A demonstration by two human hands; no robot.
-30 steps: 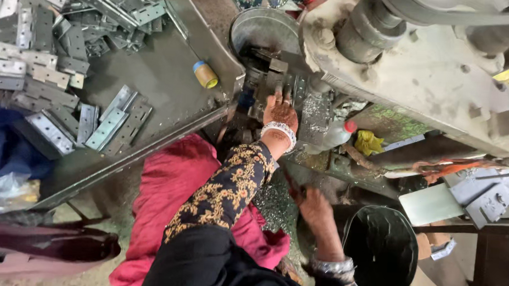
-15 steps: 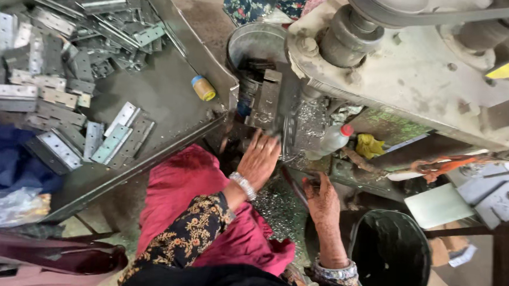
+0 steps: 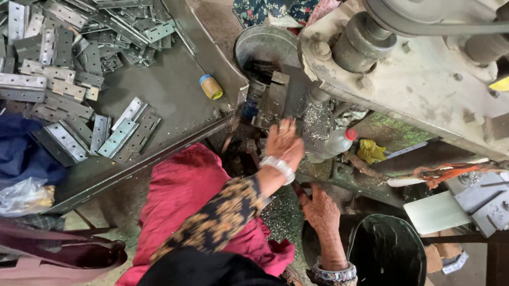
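Landmark: grey press machine (image 3: 420,82). Left hand (image 3: 283,143) reaches in under the machine's front edge, fingers together and extended toward a dark metal block (image 3: 274,100); whether it grips anything cannot be told. Right hand (image 3: 322,210) sits below the machine, fingers loosely spread, resting on metal shavings (image 3: 280,214), holding nothing visible. Left of the machine: tray (image 3: 170,92) with a pile of metal hinges (image 3: 67,63). Black bucket (image 3: 387,260) below the machine.

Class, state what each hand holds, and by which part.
Cannot be told: left hand reaches into the press, fingertips hidden; right hand rests palm-down, nothing visibly gripped.
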